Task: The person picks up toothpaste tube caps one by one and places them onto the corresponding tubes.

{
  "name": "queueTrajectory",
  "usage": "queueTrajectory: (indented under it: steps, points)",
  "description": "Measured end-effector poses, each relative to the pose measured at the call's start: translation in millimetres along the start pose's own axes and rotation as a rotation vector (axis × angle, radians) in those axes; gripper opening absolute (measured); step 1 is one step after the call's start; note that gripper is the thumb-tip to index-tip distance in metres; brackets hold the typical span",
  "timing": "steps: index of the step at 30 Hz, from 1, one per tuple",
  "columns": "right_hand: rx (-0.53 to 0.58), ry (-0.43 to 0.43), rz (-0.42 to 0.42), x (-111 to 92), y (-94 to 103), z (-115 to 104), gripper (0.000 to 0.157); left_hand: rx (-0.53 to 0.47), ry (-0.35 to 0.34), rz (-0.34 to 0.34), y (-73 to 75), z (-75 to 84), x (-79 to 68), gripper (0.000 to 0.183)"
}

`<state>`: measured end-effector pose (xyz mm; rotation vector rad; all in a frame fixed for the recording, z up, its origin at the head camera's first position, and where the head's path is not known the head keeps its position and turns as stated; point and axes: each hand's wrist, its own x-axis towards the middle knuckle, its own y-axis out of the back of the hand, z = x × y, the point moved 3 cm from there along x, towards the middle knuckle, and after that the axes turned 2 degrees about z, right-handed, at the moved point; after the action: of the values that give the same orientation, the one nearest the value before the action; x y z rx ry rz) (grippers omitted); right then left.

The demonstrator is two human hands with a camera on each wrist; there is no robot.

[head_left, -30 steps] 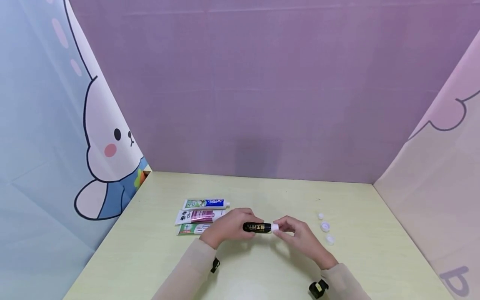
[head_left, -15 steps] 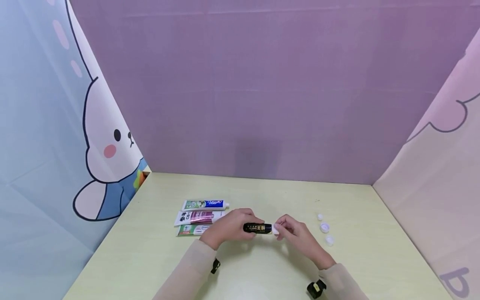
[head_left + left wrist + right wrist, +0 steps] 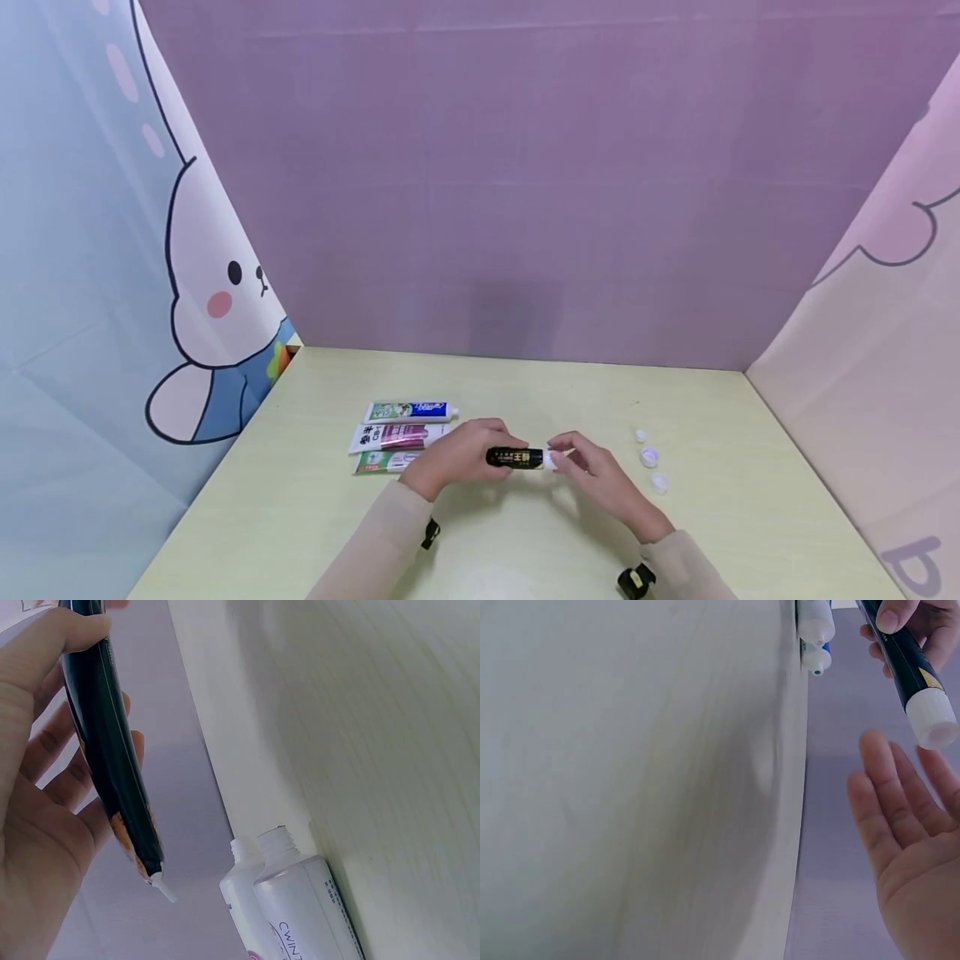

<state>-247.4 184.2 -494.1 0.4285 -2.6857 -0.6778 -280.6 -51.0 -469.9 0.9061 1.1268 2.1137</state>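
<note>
My left hand [image 3: 468, 454] grips a black toothpaste tube [image 3: 513, 457] above the table, thumb laid along its side in the left wrist view. A short white strip [image 3: 166, 888] sticks out from the tube's lower end there. On the tube's other end sits a white cap [image 3: 931, 718], pointing toward my right hand [image 3: 603, 477]. That hand's fingertips [image 3: 874, 742] are right by the cap, with the fingers loosely extended in the right wrist view. In the head view, its thumb and forefinger overlap the cap's edge.
Left of the hands lie a green-and-blue tube [image 3: 408, 411], a purple-and-white tube [image 3: 401, 436] and a green-and-white tube [image 3: 382, 462]. Bare threaded necks [image 3: 279, 841] show on two. Three white caps stand in a row at right, the middle cap [image 3: 649, 457] among them.
My right fingers turn at the cap, bunched closer on it half a second ago and spread again now. The left hand keeps its hold on the black tube, nearly still.
</note>
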Motion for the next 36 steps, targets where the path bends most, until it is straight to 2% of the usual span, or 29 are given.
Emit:
queueTrajectory:
  steps: [7,8,15,24,29,36]
  points:
    - [0.029,0.058,-0.002,-6,4.2,-42,0.032,-0.005,0.003,0.002,-1.2,-0.8,0.1,0.041]
    - [0.027,0.070,-0.003,-6,4.0,-43,0.032,-0.008,0.006,0.000,-1.4,-0.9,-0.1,0.041]
    - [0.020,0.115,0.009,-6,1.0,-38,0.032,-0.017,0.013,-0.008,-1.7,-0.2,0.2,0.041]
    - [-0.014,0.099,0.019,-3,-3.5,-3,0.031,-0.025,0.011,-0.007,-2.3,-0.1,0.6,0.040]
    - [0.006,0.057,0.004,-2,-2.0,-1,0.026,-0.030,0.008,-0.005,-1.8,0.8,0.3,0.041]
    - [-0.027,0.053,-0.007,-3,-1.9,-3,0.018,-0.022,0.007,-0.008,-1.8,1.9,-0.1,0.041]
